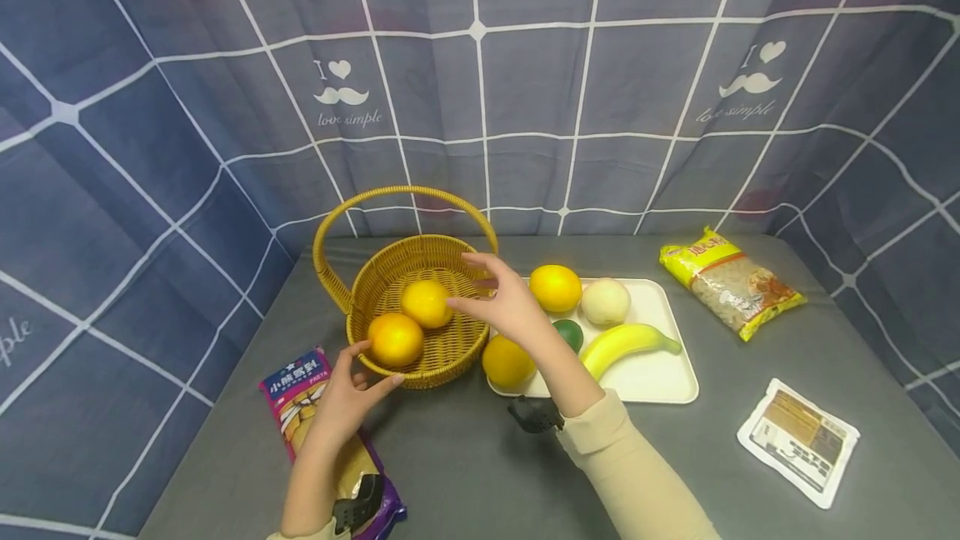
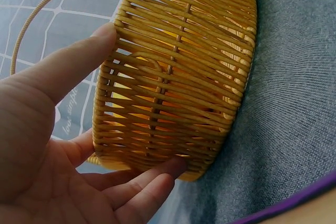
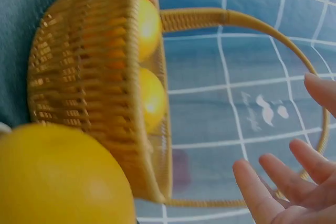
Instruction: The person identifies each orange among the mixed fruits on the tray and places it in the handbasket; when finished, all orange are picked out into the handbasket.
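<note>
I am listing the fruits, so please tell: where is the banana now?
In the head view, the banana lies on the white tray right of the basket, just below the pale round fruit, beside the green one.

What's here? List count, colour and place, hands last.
Basket: 1, golden, centre
Basket fruits: 2, yellow, inside basket
Tray: 1, white, beside basket
Banana: 1, yellow, tray
Pale fruit: 1, cream, tray
Green fruit: 1, green, tray
Other fruits: 2, yellow, tray's left
Pasta bag: 1, purple, front left
Yellow bag: 1, yellow, back right
Packet: 1, white, front right
Table: 1, grey, underneath
Gridded cloth: count unclear, blue, behind
Wristbands: 2, black, wrists
Sleeves: 2, cream, forearms
Left hand: 1, bare, basket rim
Right hand: 1, bare, over basket
</note>
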`<state>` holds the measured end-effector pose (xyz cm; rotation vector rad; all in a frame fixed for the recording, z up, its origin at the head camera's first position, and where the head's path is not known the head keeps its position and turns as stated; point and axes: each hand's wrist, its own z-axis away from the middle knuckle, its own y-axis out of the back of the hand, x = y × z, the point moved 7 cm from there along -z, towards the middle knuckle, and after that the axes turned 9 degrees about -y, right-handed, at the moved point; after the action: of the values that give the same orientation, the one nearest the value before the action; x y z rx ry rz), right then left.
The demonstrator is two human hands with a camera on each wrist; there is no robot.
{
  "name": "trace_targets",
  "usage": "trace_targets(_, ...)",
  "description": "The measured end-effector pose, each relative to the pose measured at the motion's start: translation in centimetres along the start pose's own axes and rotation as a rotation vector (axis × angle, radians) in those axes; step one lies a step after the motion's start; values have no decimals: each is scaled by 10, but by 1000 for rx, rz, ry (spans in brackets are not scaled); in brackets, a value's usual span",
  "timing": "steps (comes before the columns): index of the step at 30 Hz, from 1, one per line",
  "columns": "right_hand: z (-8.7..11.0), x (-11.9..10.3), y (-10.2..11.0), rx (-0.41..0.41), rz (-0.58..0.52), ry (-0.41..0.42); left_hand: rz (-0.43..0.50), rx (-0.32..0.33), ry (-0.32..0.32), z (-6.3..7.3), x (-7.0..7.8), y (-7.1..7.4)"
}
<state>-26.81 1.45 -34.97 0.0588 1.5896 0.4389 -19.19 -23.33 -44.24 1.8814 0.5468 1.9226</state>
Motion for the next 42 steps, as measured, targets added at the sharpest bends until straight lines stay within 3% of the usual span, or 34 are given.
trace_targets(9, 13, 8, 33, -17, 20, -50, 12, -4, -5, 1, 1, 0)
trace_targets(17, 16, 16, 73, 168, -58, -50, 11, -8, 4, 0, 0, -1)
trace_targets(24, 14, 35, 97, 267, -119, -71, 18, -10, 8, 0, 0, -1)
trace_targets(42, 2, 83, 106, 323, -75, -207, 11, -15, 21, 0, 0, 0)
